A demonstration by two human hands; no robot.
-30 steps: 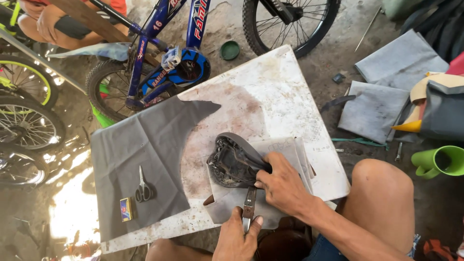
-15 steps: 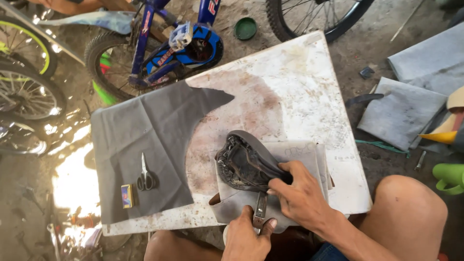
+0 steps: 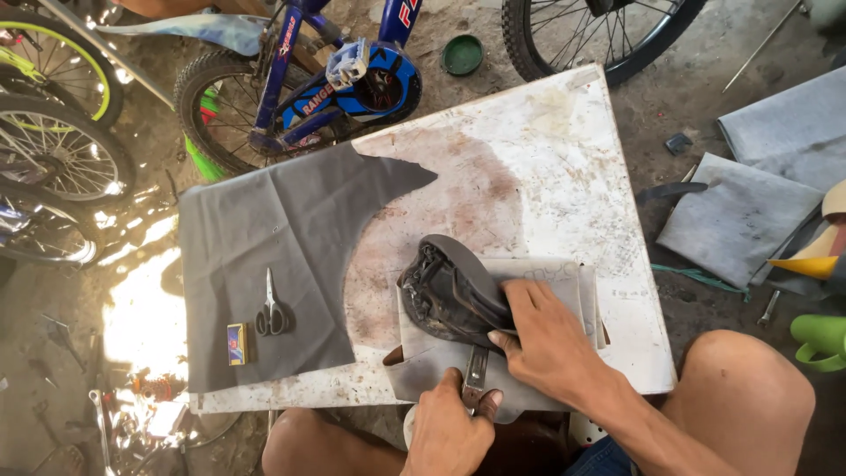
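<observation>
left hand (image 3: 449,429): fist closed, grip tight | right hand (image 3: 548,342): palm down, fingers pressing flat

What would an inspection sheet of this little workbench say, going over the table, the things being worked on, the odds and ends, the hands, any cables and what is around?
Surface: white table, stained and worn, partly covered by a grey sheet.
Job's things: bicycle saddle upside down on a cut grey piece; metal tool at its near end.
Clutter: scissors and a small box on the grey sheet.
Hands: right hand presses on the saddle; left hand has its grip on the tool.
Cables: nothing seen.
Surroundings: blue bicycle, other wheels, green lid, grey pieces on dirt floor.
</observation>
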